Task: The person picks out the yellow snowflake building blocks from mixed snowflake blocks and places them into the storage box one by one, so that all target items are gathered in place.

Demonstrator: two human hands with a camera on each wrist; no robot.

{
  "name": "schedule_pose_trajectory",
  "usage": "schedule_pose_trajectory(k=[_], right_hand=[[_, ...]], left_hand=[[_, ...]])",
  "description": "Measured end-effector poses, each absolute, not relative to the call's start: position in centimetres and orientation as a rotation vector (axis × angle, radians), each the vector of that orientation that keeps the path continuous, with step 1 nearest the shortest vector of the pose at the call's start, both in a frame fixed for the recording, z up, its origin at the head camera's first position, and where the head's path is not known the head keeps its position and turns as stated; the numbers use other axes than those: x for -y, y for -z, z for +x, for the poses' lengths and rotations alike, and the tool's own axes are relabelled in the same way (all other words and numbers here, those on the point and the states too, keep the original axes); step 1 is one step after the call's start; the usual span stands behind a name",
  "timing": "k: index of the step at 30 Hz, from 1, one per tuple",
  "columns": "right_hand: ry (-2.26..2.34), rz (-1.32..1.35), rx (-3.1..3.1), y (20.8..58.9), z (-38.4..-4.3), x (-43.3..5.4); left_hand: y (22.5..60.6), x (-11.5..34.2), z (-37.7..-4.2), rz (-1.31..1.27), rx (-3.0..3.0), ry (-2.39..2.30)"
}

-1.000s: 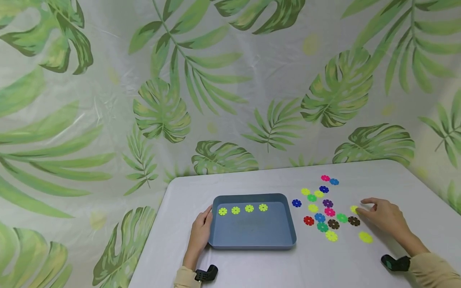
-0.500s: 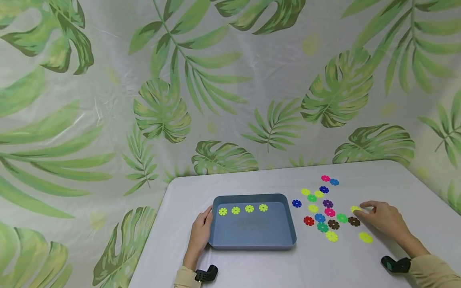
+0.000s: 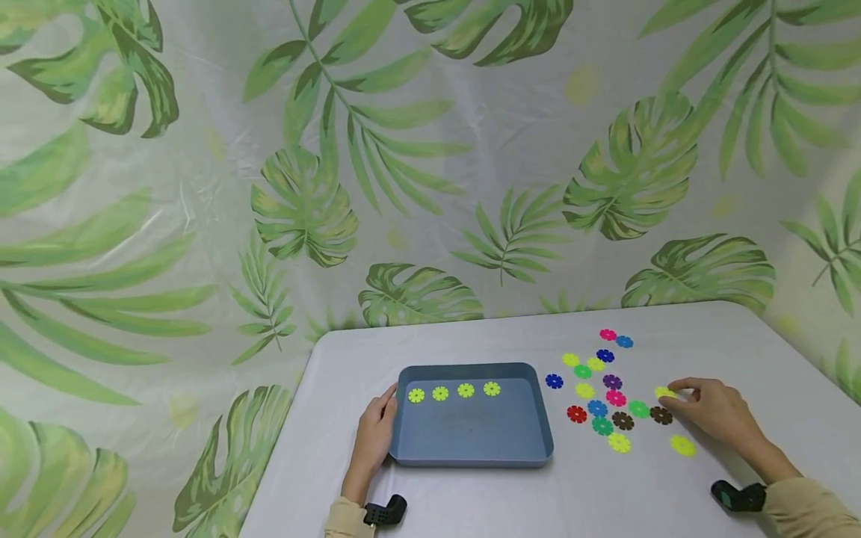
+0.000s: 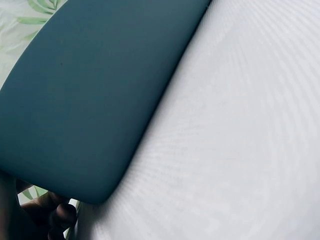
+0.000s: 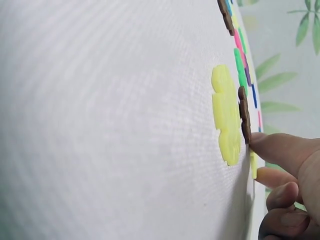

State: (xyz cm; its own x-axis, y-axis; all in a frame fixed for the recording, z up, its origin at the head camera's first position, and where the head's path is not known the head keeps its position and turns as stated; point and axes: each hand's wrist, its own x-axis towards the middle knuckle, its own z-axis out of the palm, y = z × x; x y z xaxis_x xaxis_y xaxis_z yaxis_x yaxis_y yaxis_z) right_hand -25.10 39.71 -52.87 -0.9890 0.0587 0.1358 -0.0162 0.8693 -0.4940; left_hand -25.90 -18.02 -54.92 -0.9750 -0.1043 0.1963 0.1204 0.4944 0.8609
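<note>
My left hand (image 3: 374,430) grips the left side of a blue-grey tray (image 3: 471,452). In the left wrist view its fingers (image 4: 62,215) curl at the wall of the tray. Several yellow snowflake discs, the rightmost one (image 3: 492,389) among them, lie in a row near the tray's far side. Over on the right, my right hand (image 3: 718,411) pinches a yellow snowflake disc (image 3: 663,391) between thumb and index finger, low over the table. The right wrist view has the thumb (image 5: 280,150) on the near side of that disc, whose surface is partly hidden.
Loose notched discs in several colours lie right of the tray, including a red one (image 3: 576,414), a purple one (image 3: 612,382) and a brown one (image 3: 661,415) close by my right fingers. Another yellow disc (image 3: 682,446) lies nearer. A leaf-patterned curtain (image 3: 417,164) hangs behind the white table (image 3: 484,501).
My right hand's thumb and index finger have closed in on the yellow disc, the hand shifting slightly nearer and left. My left hand and the tray stay in place.
</note>
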Motion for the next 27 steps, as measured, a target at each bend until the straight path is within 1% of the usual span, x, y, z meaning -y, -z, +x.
schedule_pose_trajectory(k=[15, 27], right_hand=[[-0.777, -0.023, 2.86, 52.2, -25.7, -39.0], [-0.801, 0.099, 2.771, 50.1, -26.9, -35.8]], left_hand=[[55.0, 18.1, -26.0, -0.02, 2.516, 1.483], [55.0, 18.1, -26.0, -0.025, 2.51, 1.488]])
